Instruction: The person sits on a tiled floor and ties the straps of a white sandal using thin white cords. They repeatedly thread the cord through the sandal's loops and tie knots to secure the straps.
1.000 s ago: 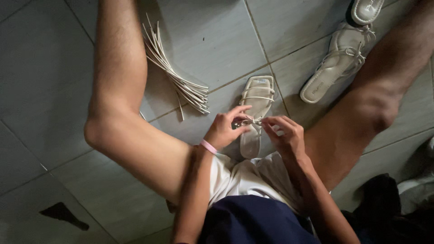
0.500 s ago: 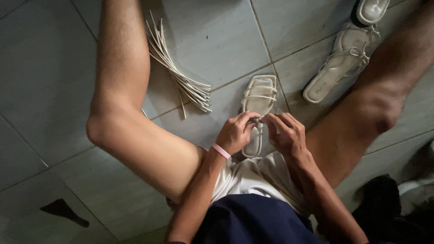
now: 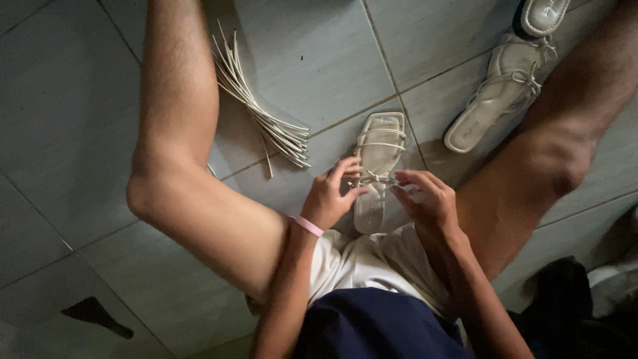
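Cream strappy flat sandal (image 3: 376,174) lies on grey tiles (image 3: 299,60); left hand (image 3: 332,198) and right hand (image 3: 425,199) pinch its small bow (image 3: 376,178), best pulled evenly and centred.

Sandal (image 3: 377,174) between hands, straps bundle (image 3: 262,113) left

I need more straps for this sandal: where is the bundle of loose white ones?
In the head view, the bundle of white straps lies on the tiled floor, left of the sandal, beside the left leg.
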